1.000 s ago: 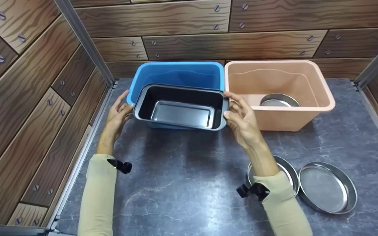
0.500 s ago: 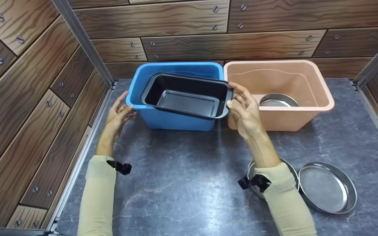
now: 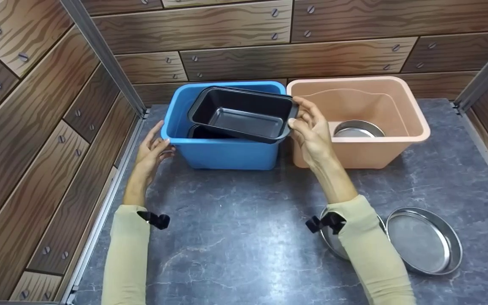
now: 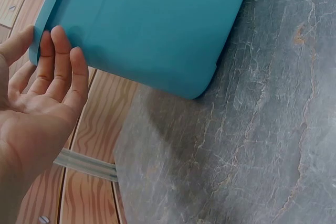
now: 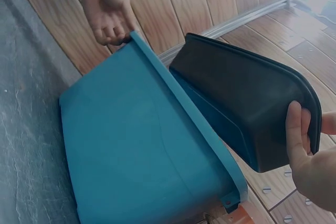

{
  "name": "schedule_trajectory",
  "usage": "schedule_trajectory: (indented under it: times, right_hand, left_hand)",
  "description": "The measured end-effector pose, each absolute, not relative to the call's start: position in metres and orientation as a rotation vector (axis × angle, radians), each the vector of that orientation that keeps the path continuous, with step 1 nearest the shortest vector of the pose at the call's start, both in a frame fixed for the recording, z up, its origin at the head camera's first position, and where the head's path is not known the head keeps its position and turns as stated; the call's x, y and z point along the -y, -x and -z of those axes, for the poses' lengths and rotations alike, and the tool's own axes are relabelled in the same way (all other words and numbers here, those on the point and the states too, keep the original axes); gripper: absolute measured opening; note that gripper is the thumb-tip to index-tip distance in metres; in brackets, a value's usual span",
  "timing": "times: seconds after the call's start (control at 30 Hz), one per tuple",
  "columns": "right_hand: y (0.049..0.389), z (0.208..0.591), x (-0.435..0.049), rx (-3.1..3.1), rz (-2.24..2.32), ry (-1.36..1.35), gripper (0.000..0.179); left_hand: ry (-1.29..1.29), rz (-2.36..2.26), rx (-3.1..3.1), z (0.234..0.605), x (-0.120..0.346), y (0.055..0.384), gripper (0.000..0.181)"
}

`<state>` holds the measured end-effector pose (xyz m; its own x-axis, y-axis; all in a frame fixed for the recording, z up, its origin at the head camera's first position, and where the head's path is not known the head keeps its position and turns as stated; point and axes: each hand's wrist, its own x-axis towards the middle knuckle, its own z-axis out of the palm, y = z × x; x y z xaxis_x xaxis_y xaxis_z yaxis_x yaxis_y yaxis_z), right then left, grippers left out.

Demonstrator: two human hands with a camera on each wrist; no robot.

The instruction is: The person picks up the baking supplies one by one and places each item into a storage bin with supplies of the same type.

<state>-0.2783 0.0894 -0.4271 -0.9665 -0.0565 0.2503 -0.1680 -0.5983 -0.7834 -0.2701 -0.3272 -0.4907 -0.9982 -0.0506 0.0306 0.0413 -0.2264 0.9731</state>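
A black rectangular loaf pan is held over the blue bin, tilted with its inside facing me. My right hand pinches the pan's right end, thumb on the rim and fingers beneath, as the right wrist view shows on the pan. At the blue bin's front left corner, my left hand grips the rim. The left wrist view has that hand with the thumb on one side of the bin's rim and fingers under it. A dark rounded shape shows inside the bin below the pan; its kind is unclear.
To the right stands a peach bin with a round metal cake pan inside. Two more round pans lie on the grey tabletop: one in plain view, another partly under the right forearm. Wood-patterned walls enclose the back and sides.
The right hand has carried the loaf pan away from me, from the bin's front to over its opening. The left hand stays at the bin's corner, where the pan's left end has moved away.
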Motion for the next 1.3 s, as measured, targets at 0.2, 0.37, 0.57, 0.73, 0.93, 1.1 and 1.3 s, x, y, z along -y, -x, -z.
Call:
schedule_trajectory:
  times: [0.2,0.37,0.57,0.73,0.93,1.1,1.3]
  right_hand:
    - [0.284,0.426,-0.086,1.426,-2.704,-0.345,0.057]
    - [0.288,0.425,-0.082,1.484,-2.673,-0.34,0.057]
    - [0.292,0.427,-0.077,1.478,-2.676,-0.337,0.057]
    - [0.299,0.427,-0.074,1.51,-2.658,-0.341,0.058]
    - [0.307,0.426,-0.067,1.609,-2.599,-0.309,0.059]
    - [0.313,0.429,-0.061,1.701,-2.561,-0.307,0.059]
    - [0.315,0.435,-0.055,1.784,-2.558,-0.289,0.059]
  left_hand:
    - [-0.029,2.418,1.9,0.491,0.327,0.27,0.066]
    - [-0.02,2.409,1.894,0.491,0.327,0.27,0.066]
    - [-0.016,2.398,1.92,0.492,0.328,0.27,0.067]
    - [-0.031,2.395,1.94,0.491,0.327,0.27,0.067]
    - [-0.018,2.384,1.942,0.488,0.328,0.27,0.067]
    - [-0.01,2.393,1.935,0.487,0.328,0.27,0.068]
    - [-0.025,2.403,1.937,0.488,0.328,0.27,0.068]
